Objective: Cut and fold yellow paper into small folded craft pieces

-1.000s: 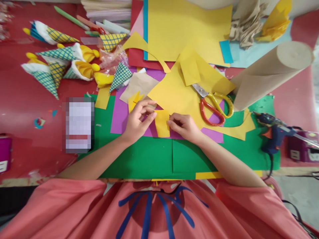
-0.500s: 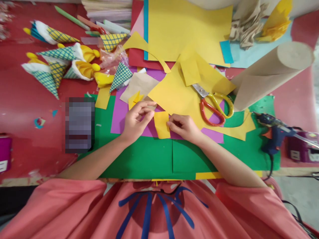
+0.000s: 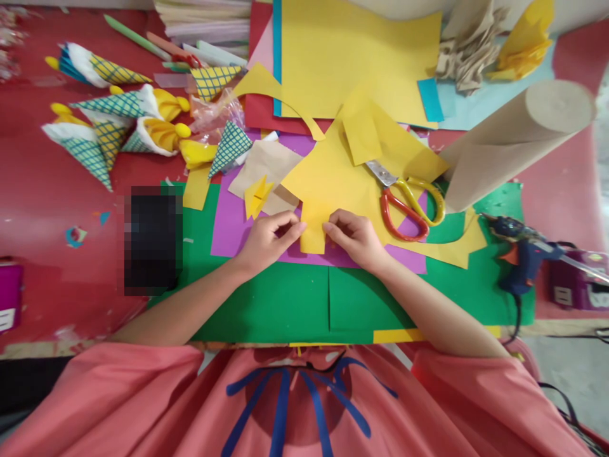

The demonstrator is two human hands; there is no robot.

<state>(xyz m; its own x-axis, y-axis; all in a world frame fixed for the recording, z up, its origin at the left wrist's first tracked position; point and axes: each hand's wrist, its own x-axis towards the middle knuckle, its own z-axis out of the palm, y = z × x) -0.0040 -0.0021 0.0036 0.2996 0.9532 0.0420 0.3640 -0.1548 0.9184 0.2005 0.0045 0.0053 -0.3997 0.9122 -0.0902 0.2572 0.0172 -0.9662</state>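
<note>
Surface: red table (image 3: 57,190) with green paper sheet (image 3: 266,304), centre.
Hands: left hand (image 3: 266,241) and right hand (image 3: 356,240) pinch small yellow paper rectangle (image 3: 313,235).
Right of centre: red-and-yellow-handled scissors (image 3: 409,200), blue glue gun (image 3: 521,254), brown paper roll (image 3: 514,139).
Upper left: checked paper cones (image 3: 109,120).

We're at a craft workbench: coloured paper sheets (image 3: 361,57), scissors (image 3: 404,197), glue gun (image 3: 521,251), finished paper cones (image 3: 104,120).

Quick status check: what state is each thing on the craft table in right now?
small yellow paper piece: flat, pinched at both side edges
left hand: pinching its left edge
right hand: pinching its right edge
scissors: closed, lying on yellow sheet
glue gun: lying unheld, cord attached
brown paper roll: rolled up
</note>
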